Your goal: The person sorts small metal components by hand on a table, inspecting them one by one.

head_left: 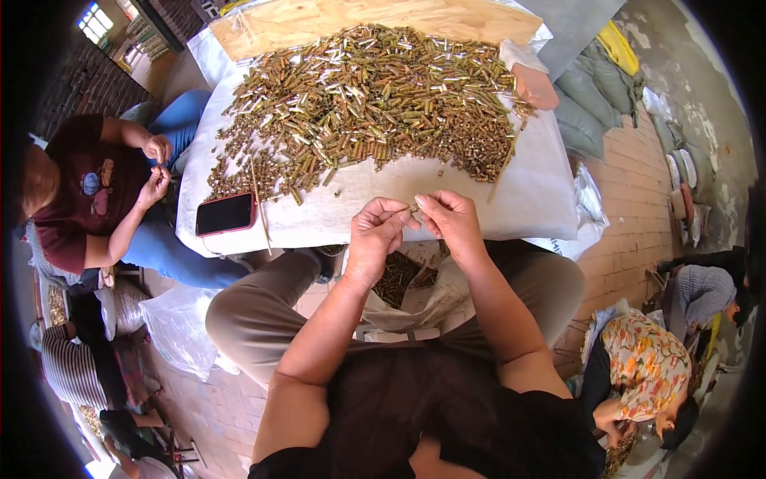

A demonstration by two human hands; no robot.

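Small brass tube [415,210]: pinched between the fingertips of both hands, held just above the near edge of the white-covered table [527,184], over the person's lap. Too small to tell more of its shape.

Left to right across the view:

- Far left: a co-worker in a dark red shirt [88,188] and blue trousers sits at the table's left side, both hands raised together near the table corner, working something too small to make out.
- Low left: a clear plastic bag [171,327] on the brick floor beside the person's left knee.
- On the table near its left front edge: a phone with a red case [226,213], screen dark, lying flat. A thin stick [257,199] lies just beside it, running toward the table edge.
- Table centre: a wide heap of brass tubes [367,96], gold and brownish, loose ones scattered toward the phone. A plywood sheet [375,20] lies behind the heap.
- Left hand [373,231]: fingers curled, thumb and forefinger closed on the tube's left end.
- Between the knees, below the hands: an open sack [403,279] with more brass tubes inside.
- Right hand [451,219]: fingers bent, tips closed on the tube's right end, touching the left hand's fingertips.
- Right of the heap: a pinkish block [536,84] at the table's far right corner.
- Far right: grey sacks [586,96] stacked on the floor; lower right, a person in a floral top [646,363] bent over.
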